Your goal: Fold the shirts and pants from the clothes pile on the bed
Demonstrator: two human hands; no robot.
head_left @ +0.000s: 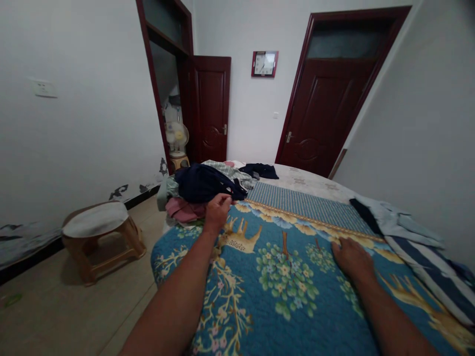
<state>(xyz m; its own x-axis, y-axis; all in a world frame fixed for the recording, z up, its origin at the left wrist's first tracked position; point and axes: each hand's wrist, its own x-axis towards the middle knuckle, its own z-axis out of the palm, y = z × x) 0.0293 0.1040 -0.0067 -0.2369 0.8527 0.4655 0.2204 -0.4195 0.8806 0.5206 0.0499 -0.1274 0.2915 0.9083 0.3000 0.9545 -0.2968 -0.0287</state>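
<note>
A blue quilt [282, 321] printed with deer, trees and flowers lies spread in front of me. My left hand [217, 213] is over its far left part, fingertips pressed together in a pinch beside a dark navy garment [202, 180]. Whatever those fingertips hold, if anything, is too small to make out. Lower right, my right hand [354, 259] rests on the quilt near its yellow flowered border, fingers bent slightly and apart. A striped blue-grey band [297, 201] of the quilt stretches beyond the border.
Piled clothes, including a pink piece [185, 209], flank the left hand. A striped garment [426, 262] lies at the right edge. A brown stool [100, 232] stands on the left floor. Behind are an open door [211, 106], a fan [177, 136] and a closed door [326, 113].
</note>
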